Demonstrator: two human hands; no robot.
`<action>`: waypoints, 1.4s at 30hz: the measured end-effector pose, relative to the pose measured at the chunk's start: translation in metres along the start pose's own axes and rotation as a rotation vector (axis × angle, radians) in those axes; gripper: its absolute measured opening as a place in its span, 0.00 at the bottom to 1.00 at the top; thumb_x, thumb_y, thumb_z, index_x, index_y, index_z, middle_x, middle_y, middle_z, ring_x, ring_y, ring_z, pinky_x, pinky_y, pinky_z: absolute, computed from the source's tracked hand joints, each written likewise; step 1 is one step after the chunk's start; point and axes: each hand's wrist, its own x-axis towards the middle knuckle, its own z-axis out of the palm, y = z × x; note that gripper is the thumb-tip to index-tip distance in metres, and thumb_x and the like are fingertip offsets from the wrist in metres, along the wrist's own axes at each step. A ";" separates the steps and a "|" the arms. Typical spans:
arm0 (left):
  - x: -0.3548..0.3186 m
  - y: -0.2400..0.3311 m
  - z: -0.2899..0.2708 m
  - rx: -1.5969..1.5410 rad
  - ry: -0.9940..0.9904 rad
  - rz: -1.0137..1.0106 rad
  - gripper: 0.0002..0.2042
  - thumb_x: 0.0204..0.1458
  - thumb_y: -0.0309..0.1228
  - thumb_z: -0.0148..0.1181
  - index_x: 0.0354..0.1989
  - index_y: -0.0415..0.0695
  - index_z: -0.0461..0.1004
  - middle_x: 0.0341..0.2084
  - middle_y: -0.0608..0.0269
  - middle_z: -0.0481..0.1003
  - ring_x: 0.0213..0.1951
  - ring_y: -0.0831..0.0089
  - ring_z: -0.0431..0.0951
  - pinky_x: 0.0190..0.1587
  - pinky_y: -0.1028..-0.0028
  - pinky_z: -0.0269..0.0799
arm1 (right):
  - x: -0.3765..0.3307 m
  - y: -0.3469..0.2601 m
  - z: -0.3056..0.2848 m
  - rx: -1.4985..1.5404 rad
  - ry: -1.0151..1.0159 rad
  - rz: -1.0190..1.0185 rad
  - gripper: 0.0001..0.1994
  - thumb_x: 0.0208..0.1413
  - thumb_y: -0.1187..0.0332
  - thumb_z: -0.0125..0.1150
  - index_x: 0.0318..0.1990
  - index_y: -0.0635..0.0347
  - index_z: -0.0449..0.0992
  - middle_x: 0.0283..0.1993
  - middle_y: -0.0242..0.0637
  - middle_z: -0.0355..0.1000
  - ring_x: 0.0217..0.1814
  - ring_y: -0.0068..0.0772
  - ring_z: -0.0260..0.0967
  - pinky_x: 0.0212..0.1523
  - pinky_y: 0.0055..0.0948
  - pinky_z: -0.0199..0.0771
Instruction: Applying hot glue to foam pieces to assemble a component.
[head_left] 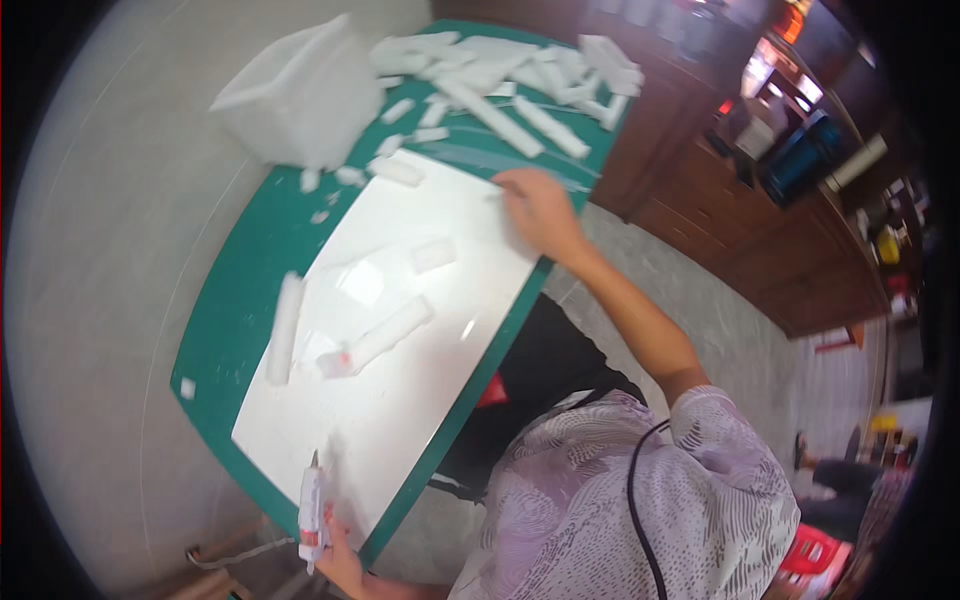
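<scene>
My left hand (343, 552) is wrapped round a white glue gun (312, 510) over the near left corner of a glossy white board (400, 450). The gun's nozzle points away from me. My right hand (540, 212) is at the board's far right corner, its fingers curled together; what they pinch, if anything, is hidden and blurred. Between the hands, a white foam bar (393, 335) lies on the board with a small pinkish-white piece (335, 364) at its near end. Another white bar (286, 330) lies along the left edge. A flat white block (434, 254) rests mid-board.
Under the board is a green-topped table (225, 300). A white foam box (300, 95) stands at its far left, with many white foam offcuts (490, 75) heaped beside it. Brown wooden cabinets (700, 190) stand to the right. A person's legs (845, 480) show at the far right.
</scene>
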 end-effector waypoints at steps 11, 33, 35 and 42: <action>-0.008 0.014 0.026 -0.127 -0.185 0.017 0.13 0.49 0.26 0.63 0.42 0.32 0.73 0.32 0.56 0.76 0.35 0.68 0.75 0.38 0.70 0.70 | 0.010 -0.052 0.044 0.251 -0.542 -0.283 0.23 0.50 0.67 0.65 0.55 0.59 0.72 0.49 0.44 0.71 0.53 0.45 0.66 0.57 0.38 0.64; 0.010 0.021 0.072 -0.138 -0.438 0.100 0.16 0.56 0.28 0.59 0.50 0.33 0.67 0.43 0.52 0.77 0.29 0.82 0.69 0.32 0.81 0.67 | 0.025 0.088 -0.078 0.262 0.053 0.646 0.16 0.49 0.59 0.63 0.42 0.55 0.71 0.28 0.37 0.71 0.31 0.32 0.69 0.34 0.30 0.69; 0.011 0.024 0.078 -0.102 -0.458 0.062 0.16 0.56 0.27 0.58 0.50 0.33 0.67 0.43 0.51 0.77 0.34 0.78 0.73 0.36 0.79 0.70 | 0.034 0.126 -0.079 -0.112 0.267 0.555 0.26 0.45 0.51 0.69 0.45 0.59 0.72 0.35 0.47 0.76 0.40 0.45 0.76 0.41 0.37 0.74; 0.004 0.053 0.090 -0.139 -0.418 -0.025 0.16 0.56 0.25 0.57 0.51 0.33 0.67 0.44 0.51 0.76 0.48 0.68 0.75 0.47 0.75 0.71 | 0.116 0.195 -0.095 -0.418 0.397 0.659 0.42 0.39 0.43 0.72 0.60 0.57 0.65 0.56 0.50 0.65 0.55 0.53 0.69 0.54 0.46 0.69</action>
